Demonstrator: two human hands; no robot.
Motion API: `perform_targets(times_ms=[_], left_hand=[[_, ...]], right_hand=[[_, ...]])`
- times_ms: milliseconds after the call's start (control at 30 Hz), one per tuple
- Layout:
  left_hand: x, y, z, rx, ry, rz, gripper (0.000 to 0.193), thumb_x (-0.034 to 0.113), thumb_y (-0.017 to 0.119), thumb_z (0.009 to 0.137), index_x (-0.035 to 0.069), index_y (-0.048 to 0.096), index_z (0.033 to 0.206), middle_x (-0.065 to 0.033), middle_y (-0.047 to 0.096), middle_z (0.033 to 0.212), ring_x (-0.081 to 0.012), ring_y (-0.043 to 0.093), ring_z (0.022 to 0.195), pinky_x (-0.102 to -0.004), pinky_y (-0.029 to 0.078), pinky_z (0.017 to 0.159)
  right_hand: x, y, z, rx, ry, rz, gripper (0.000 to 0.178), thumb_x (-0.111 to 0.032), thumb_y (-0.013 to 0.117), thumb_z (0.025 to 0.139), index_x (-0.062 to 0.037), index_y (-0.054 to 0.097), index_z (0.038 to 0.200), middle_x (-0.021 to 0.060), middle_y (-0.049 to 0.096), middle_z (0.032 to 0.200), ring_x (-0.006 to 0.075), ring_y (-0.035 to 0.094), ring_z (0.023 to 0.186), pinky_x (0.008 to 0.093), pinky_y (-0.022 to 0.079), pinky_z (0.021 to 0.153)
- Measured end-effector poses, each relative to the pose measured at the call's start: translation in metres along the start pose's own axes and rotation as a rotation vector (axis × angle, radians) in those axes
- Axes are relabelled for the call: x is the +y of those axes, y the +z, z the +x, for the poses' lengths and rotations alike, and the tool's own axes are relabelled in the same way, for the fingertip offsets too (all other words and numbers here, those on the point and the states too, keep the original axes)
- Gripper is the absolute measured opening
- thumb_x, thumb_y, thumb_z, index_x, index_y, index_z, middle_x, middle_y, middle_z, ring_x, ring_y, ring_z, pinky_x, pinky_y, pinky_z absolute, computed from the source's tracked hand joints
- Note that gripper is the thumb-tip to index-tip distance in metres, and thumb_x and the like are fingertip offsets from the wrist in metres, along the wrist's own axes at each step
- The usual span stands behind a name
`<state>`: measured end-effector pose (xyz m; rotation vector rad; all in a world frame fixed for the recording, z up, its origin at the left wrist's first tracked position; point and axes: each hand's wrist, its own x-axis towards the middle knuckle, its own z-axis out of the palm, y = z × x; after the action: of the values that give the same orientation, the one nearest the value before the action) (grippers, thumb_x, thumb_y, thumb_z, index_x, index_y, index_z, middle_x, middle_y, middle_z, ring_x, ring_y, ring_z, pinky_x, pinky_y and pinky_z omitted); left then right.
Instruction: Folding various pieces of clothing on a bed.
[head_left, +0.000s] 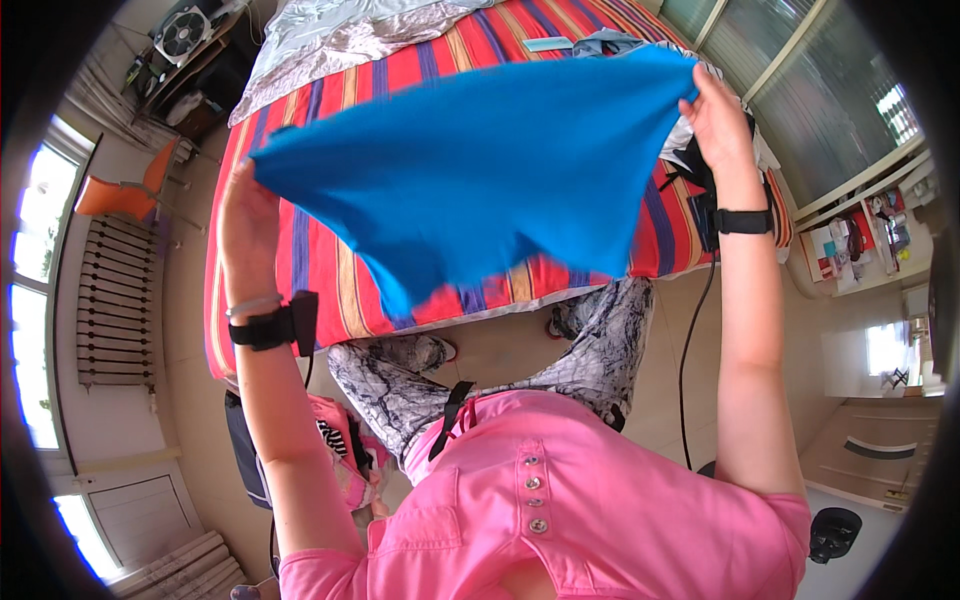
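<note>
A plain blue garment (480, 170) is stretched wide between my two raised hands over the bed. Its lower edge hangs loose with a notch near the middle, somewhat like shorts, and is smeared by motion. My left hand (250, 215) is closed on its left corner. At the far right, my right hand (715, 115) pinches the other upper corner between thumb and fingers. The cloth sags in folds toward both grips and hides part of the bed. Black straps with small devices are on both wrists.
A red striped cover (330, 270) spreads over the bed, with pale bedding (320, 50) at its far end. Grey clothes (610, 42) and a light blue item (548, 44) lie behind the garment. A pile of clothes (345, 440) sits low at left. An orange chair (125, 190) stands left.
</note>
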<state>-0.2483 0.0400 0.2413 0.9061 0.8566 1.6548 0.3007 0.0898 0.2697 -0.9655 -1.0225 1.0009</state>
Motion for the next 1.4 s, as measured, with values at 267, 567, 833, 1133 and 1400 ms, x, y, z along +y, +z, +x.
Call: perform_targets(times_ms=[267, 567, 833, 1133, 1400], left_hand=[[-0.005, 0.007, -0.035, 0.029, 0.137, 0.068, 0.042, 0.031, 0.053, 0.094, 0.002, 0.052, 0.124, -0.009, 0.056, 0.125, -0.0183, 0.05, 0.119, -0.0368, 0.032, 0.103], [-0.201, -0.131, -0.165, 0.386, -0.49, 0.498, 0.015, 0.017, 0.064, 0.084, 0.008, 0.057, 0.074, 0.0069, 0.046, 0.063, -0.0055, 0.037, 0.056, -0.023, 0.03, 0.053], [-0.217, -0.133, -0.134, 0.429, -0.372, 0.449, 0.032, 0.021, 0.064, 0.087, -0.001, 0.056, 0.109, 0.0014, 0.054, 0.079, -0.0072, 0.051, 0.069, -0.0224, 0.043, 0.062], [-0.22, -0.173, -0.099, 0.595, -0.648, -0.226, 0.014, 0.019, 0.064, 0.088, 0.008, 0.057, 0.096, -0.0026, 0.059, 0.084, -0.0146, 0.055, 0.077, -0.0244, 0.046, 0.071], [-0.177, -0.06, -0.098, 0.21, -0.115, 0.36, 0.011, 0.009, 0.058, 0.089, 0.002, 0.058, 0.097, -0.0073, 0.061, 0.096, -0.0122, 0.054, 0.091, -0.0265, 0.044, 0.081]], right_hand=[[0.013, 0.01, -0.037, 0.11, 0.035, -0.296, 0.035, -0.041, 0.063, 0.087, -0.009, 0.062, 0.101, -0.0001, 0.06, 0.092, 0.0098, 0.055, 0.082, 0.0248, 0.043, 0.066], [0.234, -0.076, -0.153, -0.06, 0.621, -0.528, 0.03, -0.035, 0.065, 0.086, -0.0063, 0.061, 0.08, -0.0048, 0.052, 0.067, 0.0061, 0.045, 0.057, 0.0249, 0.036, 0.053], [0.273, -0.101, -0.133, 0.151, 0.748, -0.32, 0.039, -0.045, 0.06, 0.088, -0.0108, 0.053, 0.07, -0.0035, 0.049, 0.061, 0.0098, 0.045, 0.048, 0.0233, 0.035, 0.044], [0.279, -0.07, -0.101, 0.435, 0.829, 0.305, 0.029, -0.018, 0.07, 0.083, -0.0072, 0.058, 0.107, 0.0104, 0.065, 0.106, 0.0248, 0.061, 0.097, 0.0422, 0.048, 0.091], [0.221, -0.022, -0.114, 0.248, 0.084, -0.494, 0.015, -0.011, 0.062, 0.083, -0.007, 0.059, 0.097, 0.0054, 0.066, 0.093, 0.0211, 0.062, 0.085, 0.0276, 0.047, 0.072]])
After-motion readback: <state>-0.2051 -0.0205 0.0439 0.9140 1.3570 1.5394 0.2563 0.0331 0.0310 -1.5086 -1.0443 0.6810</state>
